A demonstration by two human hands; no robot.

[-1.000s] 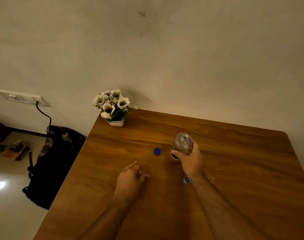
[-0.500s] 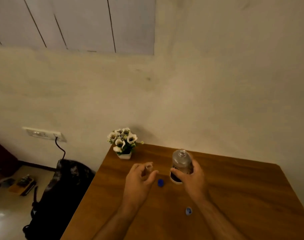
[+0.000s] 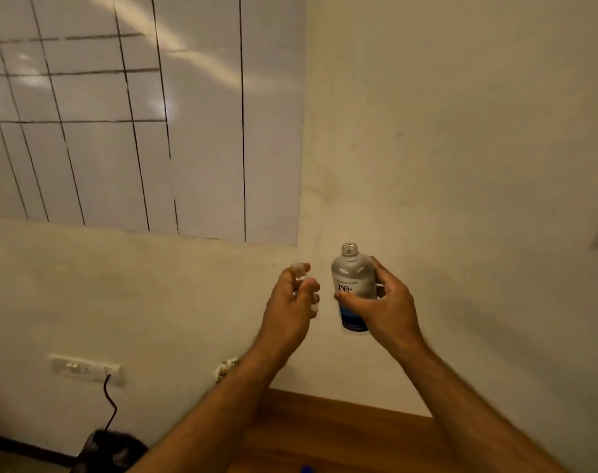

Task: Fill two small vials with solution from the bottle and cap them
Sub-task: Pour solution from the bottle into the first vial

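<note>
2 hands: left (image 3: pixel 290 302), right (image 3: pixel 389 303); 1 vial (image 3: pixel 299 273); 1 bottle (image 3: pixel 352 285); 1 blue cap (image 3: pixel 306 469); 1 wall socket (image 3: pixel 86 369).

One view only, worn on the person's head. It faces forward toward the wall (image 3: pixel 461 131), pitched high, so wall fills most of the frame and only the far strip of the wooden table (image 3: pixel 342 435) shows at the bottom edge. Both forearms enter from below; left hand (image 3: pixel 290 302) and right hand (image 3: pixel 389 305) sit raised near frame centre, close to the lens. Wide-angle bend at edges. No second view shares anything.
</note>
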